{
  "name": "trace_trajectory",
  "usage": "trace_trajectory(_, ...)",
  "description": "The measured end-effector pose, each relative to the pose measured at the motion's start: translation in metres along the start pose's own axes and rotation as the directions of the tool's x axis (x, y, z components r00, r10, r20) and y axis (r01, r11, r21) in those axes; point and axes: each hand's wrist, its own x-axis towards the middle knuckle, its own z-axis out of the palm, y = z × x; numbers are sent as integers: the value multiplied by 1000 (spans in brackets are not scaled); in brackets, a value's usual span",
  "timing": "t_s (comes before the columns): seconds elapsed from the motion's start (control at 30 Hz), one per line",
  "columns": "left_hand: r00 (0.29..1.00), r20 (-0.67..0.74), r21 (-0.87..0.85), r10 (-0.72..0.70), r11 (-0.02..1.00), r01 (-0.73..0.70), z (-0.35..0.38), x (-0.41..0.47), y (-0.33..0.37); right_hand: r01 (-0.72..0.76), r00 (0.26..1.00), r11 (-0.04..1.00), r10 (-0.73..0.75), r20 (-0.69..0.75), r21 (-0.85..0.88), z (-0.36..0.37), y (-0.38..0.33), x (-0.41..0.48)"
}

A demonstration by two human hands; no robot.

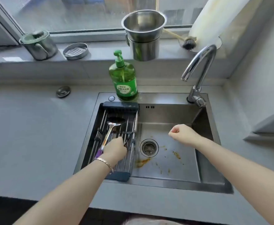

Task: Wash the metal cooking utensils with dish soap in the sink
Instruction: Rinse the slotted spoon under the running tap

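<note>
A metal spatula (112,127) with a purple handle lies on the drain rack (116,106) across the left part of the steel sink (170,114). My left hand (115,148) is on the rack beside that handle. Its fingers curl down around a thin dark utensil (128,138) at the rack's right side; most of that utensil is hidden. My right hand (181,134) hovers over the sink basin with its fingers curled in and nothing in it. A green dish soap bottle (124,78) with a pump stands on the sink's back rim.
The faucet (198,65) arches over the back right corner. Orange food residue lies around the drain (149,147). On the window sill stand stacked steel pots (143,34), a round grater tin (75,51), a metal cup (39,45) and a dish brush (188,43). Grey counter lies left.
</note>
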Motion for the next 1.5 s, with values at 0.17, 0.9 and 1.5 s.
trace_trajectory(0.17,997,78,66,-27,998,22,35,30,-28,-133,991,990,133,-15,44,40,9,14)
trace_trajectory(0.9,981,-160,-442,109,881,-170,-23,31,9,-129,991,989,126,44,69,52,12,41)
trace_trajectory(1.5,969,-109,-267,224,932,-245,-46,28,137,-393,803,786,546,-238,477,-108,45,124)
